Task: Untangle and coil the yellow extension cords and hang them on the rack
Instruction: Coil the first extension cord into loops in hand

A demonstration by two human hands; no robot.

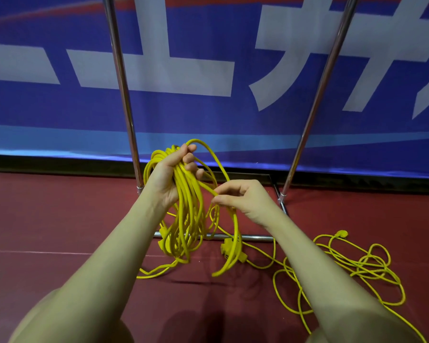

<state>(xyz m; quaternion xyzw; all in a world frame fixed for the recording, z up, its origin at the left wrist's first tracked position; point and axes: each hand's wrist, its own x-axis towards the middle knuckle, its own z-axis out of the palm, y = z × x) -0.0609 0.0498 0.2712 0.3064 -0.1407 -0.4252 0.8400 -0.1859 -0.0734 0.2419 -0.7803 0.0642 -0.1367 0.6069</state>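
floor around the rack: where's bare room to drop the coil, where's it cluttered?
Bare: the red floor left of the rack's left pole. Crowded: the loose cord tangle on the right, and strands across the rack's base bar.

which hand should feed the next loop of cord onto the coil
Right. The right hand already pinches the free strand beside the coil, while the left hand is full, gripping the gathered loops, so it can only hold them.

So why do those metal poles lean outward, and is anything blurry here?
Head view: the wide-angle lens splays the rack poles apart toward the top; the loop hanging from the right hand is motion-smeared; the left hand and coiled cord look sharper; soft arm shadows fall on the red floor.
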